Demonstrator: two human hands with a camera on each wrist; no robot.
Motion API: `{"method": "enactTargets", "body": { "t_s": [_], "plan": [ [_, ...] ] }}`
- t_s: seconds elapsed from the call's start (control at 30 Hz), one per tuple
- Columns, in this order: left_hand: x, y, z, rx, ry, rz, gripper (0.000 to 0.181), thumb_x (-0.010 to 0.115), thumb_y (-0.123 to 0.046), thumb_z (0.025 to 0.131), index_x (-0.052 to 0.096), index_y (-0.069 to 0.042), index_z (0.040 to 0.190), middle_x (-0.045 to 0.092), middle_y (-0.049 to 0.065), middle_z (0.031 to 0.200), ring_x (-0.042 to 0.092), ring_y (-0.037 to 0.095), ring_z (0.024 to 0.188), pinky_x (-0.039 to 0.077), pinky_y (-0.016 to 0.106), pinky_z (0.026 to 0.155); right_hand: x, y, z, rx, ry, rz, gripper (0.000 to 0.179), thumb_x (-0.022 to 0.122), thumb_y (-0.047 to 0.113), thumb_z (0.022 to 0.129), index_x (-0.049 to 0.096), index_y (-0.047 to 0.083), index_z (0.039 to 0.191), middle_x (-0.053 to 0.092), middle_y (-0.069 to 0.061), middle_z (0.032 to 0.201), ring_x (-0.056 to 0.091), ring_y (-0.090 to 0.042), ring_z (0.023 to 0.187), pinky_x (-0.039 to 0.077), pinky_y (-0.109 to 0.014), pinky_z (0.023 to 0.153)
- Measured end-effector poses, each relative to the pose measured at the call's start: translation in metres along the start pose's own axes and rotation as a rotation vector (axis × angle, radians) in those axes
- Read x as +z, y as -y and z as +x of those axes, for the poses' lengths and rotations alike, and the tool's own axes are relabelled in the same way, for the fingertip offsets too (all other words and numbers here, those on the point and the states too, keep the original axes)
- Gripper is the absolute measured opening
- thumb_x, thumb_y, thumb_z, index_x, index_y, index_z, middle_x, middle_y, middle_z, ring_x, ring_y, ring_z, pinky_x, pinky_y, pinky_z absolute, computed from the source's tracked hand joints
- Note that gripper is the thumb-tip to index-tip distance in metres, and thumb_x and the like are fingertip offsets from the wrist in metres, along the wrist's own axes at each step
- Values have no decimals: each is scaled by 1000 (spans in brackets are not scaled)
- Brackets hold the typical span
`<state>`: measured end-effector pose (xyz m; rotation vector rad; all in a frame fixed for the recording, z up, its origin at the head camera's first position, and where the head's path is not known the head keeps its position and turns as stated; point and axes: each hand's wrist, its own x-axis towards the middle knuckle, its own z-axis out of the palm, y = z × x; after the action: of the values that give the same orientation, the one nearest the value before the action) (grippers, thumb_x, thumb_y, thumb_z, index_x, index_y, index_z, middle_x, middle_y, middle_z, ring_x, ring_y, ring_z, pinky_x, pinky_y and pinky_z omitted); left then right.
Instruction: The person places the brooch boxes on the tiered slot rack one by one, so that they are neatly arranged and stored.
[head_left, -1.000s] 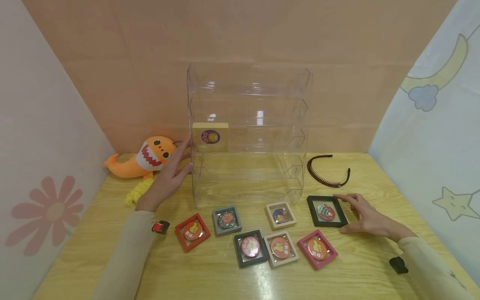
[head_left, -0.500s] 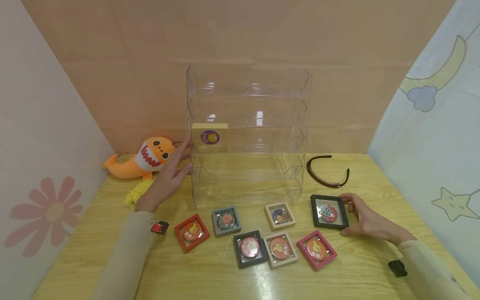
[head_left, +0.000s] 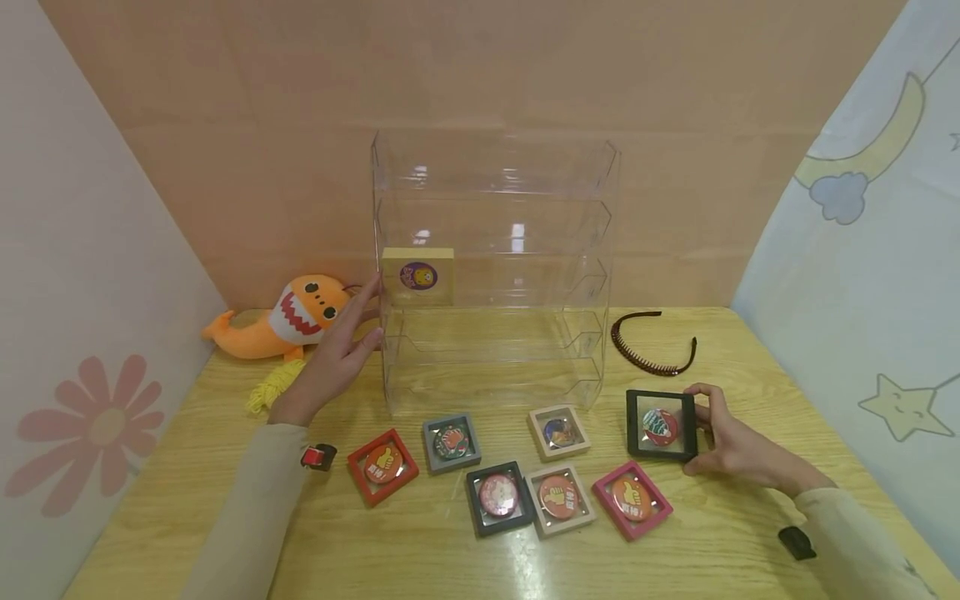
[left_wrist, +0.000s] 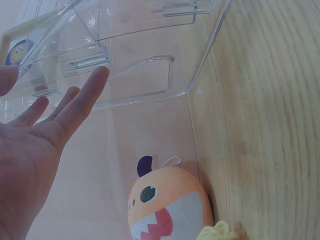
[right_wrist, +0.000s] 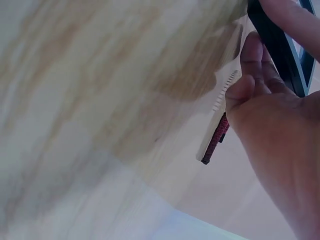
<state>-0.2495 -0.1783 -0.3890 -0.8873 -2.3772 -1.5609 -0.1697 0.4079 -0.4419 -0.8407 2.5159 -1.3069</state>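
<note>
My right hand (head_left: 738, 442) grips the right edge of a black display frame (head_left: 633, 425), which is tipped up toward the camera. Inside the frame's clear window sits a round red badge (head_left: 660, 427) with a green and white design. The frame's dark side (right_wrist: 280, 50) shows between thumb and fingers in the right wrist view. At the far left, my left hand (head_left: 333, 358) rests extended fingers against the side of a clear tiered rack (head_left: 491, 360). A pale yellow box (head_left: 417, 277) with a purple oval stands on a middle tier, at its left end.
In front of the rack lie several framed badges, among them a red frame (head_left: 382, 467), a grey frame (head_left: 452, 442) and a pink frame (head_left: 632, 501). A dark headband (head_left: 652, 364) is at right. Behind my left hand sit an orange plush shark (head_left: 303, 310) and yellow yarn (head_left: 273, 387).
My right hand has taken hold of the black frame, tipped it more upright and shifted it slightly right. The left hand stays at the rack's side.
</note>
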Motion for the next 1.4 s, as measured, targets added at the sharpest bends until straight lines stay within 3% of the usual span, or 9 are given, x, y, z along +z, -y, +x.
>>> {"method": "enactTargets", "body": {
  "t_s": [0.1, 0.33, 0.5, 0.73, 0.87, 1.03, 1.2, 1.4],
  "plan": [
    [0, 0, 0, 3, 0, -1, 73, 45, -4, 107, 11, -36, 164, 17, 3, 166, 36, 39, 142, 54, 51, 95, 0, 0, 0, 1, -5, -3, 101, 86, -5, 74, 7, -6, 137, 58, -35, 119, 62, -9, 102, 51, -19, 77],
    [0, 1, 0, 3, 2, -10, 73, 45, -4, 107, 11, -35, 164, 17, 3, 166, 36, 38, 142, 55, 49, 94, -2, 1, -2, 14, -37, 46, 101, 84, -9, 70, 9, -5, 136, 60, -29, 114, 60, -11, 88, 41, -32, 52],
    [1, 2, 0, 2, -1, -8, 73, 45, -4, 107, 12, -36, 164, 18, 3, 166, 37, 38, 142, 55, 49, 94, -4, 2, -4, 0, -39, 65, 89, 78, -13, 77, 11, -4, 135, 60, -22, 113, 61, -13, 88, 41, -34, 54],
    [2, -2, 0, -16, -2, 6, 72, 44, 0, 107, 10, -27, 165, 17, 11, 165, 36, 42, 142, 53, 56, 94, -6, 3, -8, -46, -31, 139, 62, 58, -19, 93, 13, -6, 133, 56, -26, 108, 67, -18, 95, 58, -30, 69],
    [1, -20, -1, -20, 5, 1, 70, 43, 2, 106, 10, -19, 165, 17, 17, 165, 36, 45, 141, 52, 58, 95, -5, 4, -11, -81, -88, 59, 50, 51, -18, 97, 17, -9, 133, 58, -27, 106, 68, -15, 100, 58, -27, 72],
    [1, -32, -2, -7, 11, 4, 72, 42, 2, 106, 7, -20, 165, 17, 17, 164, 36, 48, 139, 52, 57, 95, -4, 6, -14, -91, -155, -60, 46, 49, -18, 98, 21, -9, 134, 59, -25, 104, 67, -9, 103, 55, -21, 74],
    [1, -32, -3, -14, 7, 12, 72, 43, 2, 106, 8, -21, 165, 18, 16, 164, 37, 46, 140, 52, 56, 95, -3, 10, -15, -35, -233, -187, 46, 54, -13, 98, 27, -5, 134, 64, -16, 108, 62, 0, 106, 51, -11, 79],
    [1, -7, 0, -15, 1, 12, 73, 44, 0, 107, 9, -27, 165, 17, 11, 165, 37, 42, 140, 54, 52, 93, -3, 15, -15, 9, -275, -253, 47, 58, -8, 98, 31, -1, 136, 63, 5, 120, 55, 7, 111, 47, -7, 83]
  ]
}}
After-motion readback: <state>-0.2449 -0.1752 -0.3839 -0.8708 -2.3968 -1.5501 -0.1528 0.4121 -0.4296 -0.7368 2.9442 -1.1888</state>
